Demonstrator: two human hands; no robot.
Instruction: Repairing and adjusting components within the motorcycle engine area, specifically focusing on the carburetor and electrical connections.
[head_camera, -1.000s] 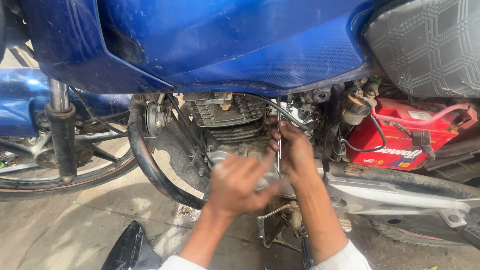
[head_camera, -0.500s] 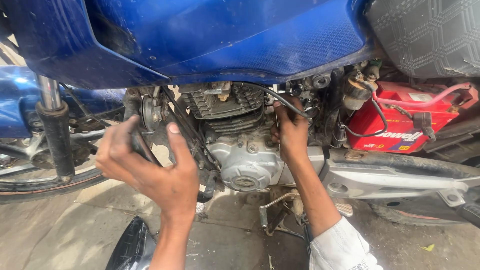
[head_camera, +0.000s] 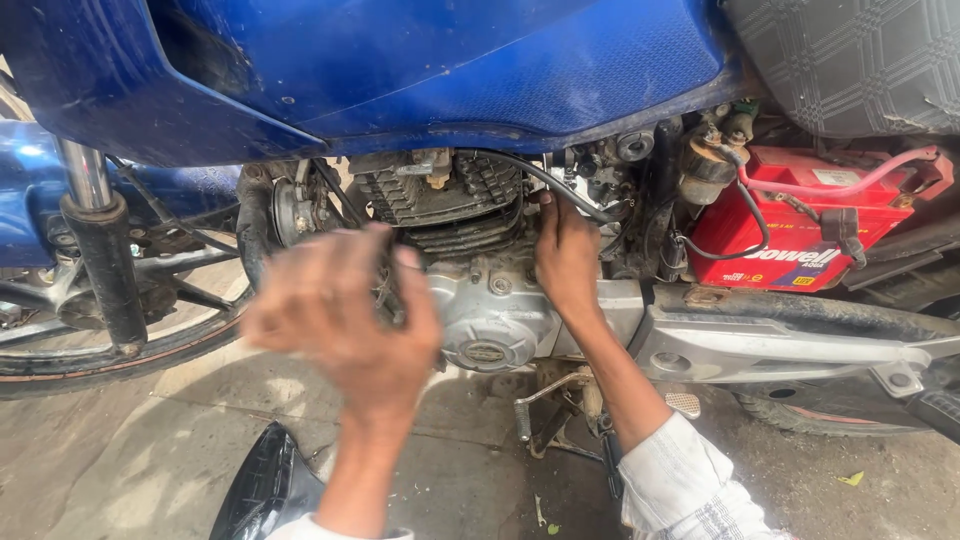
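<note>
The finned grey metal motorcycle engine sits under the blue fuel tank, cylinder tilted forward-up. The right hand presses its rear, grip hidden; the blurred left hand hovers half-open before it.

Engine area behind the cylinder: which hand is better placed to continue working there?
The right hand, probably. It already rests against the engine beside the black cable, fingers reaching behind the cylinder. The left hand is blurred, held in the air before the engine, holding nothing visible.
</note>
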